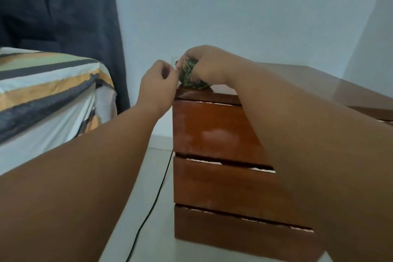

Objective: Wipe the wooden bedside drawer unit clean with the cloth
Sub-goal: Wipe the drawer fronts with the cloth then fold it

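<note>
Drawers not visibly wiped yet; my right hand clenched the cloth on top, left hand pinched its edge.

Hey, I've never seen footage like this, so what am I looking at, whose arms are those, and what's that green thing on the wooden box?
There is no machine here. A person wears a camera on the head, so the single picture looks forward and down along their own bare arms. The wooden box is a bedside drawer unit with three drawer fronts, standing on a pale floor beside a bed with striped bedding. The right hand grips a bunched green cloth resting on the unit's top near its left corner. The left hand has its fingers pinched at the cloth's edge. A dark cable trails across the floor.
</note>
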